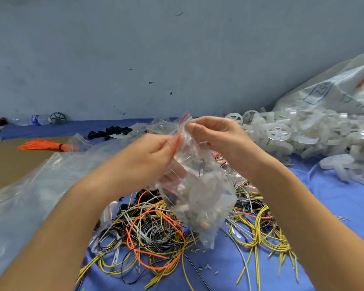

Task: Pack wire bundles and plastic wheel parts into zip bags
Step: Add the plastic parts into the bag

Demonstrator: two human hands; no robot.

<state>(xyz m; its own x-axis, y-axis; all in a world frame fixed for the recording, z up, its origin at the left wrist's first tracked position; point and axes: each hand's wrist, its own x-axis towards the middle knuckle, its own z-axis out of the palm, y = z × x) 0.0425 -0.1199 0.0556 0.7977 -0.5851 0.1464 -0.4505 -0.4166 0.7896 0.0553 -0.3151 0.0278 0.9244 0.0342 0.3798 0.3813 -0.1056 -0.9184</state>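
Near edge of the tabletop: tangled heap of yellow, orange, black and white wire loops (156, 234) on the blue cloth cover (334, 206); bottom of heap cut off by the frame, and short snipped wire bits are scattered round it.

Held above the heap: clear plastic zip bag with a red seal strip (200, 192), hanging down from both hands. Contents hard to make out through the crinkled film, something dark and something pale, can't say which parts.

Left hand (153, 156) pinches the bag's top at the red strip, thumb and fingers closed on the film; some fingers show through the plastic behind the bag. Right hand (214, 137) pinches the same top edge just beside it, fingertips curled on the strip. Both forearms run off the bottom of the frame.

Left side: large sheet of clear plastic film (29, 196) over brown board, cut off at the left edge. Beyond it, a tied bundle of orange wires (42, 146), its right end tucked in a small clear bag.

Right side: pile of translucent white plastic wheel parts (292, 135) spilling from a big clear printed sack (328, 95), cut off at the right edge.

Far edge by the grey wall: cluster of small black rings (109, 132), a dark spoked wheel (58, 118), a clear water bottle lying on its side (38, 119). Items at the far left corner too small to identify.
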